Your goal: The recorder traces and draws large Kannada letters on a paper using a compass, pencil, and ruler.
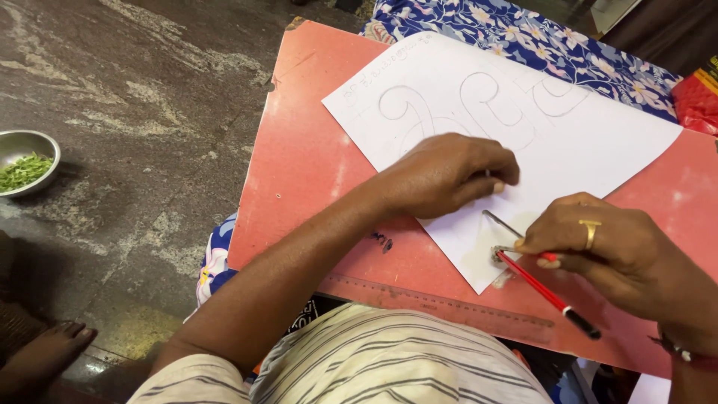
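Both hands work close together on the white paper [523, 127]: left hand [449, 173] pressing it flat, right hand [609, 247] pinching a compass [502, 253] with red pencil [546, 293] angled toward the body.

A crinkled red packet [697, 101] is lying at about two o'clock, beside the flowered cloth. Nothing else packaged is showing.

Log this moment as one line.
left hand: pressing white paper | right hand: holding compass with red pencil | surface: red board
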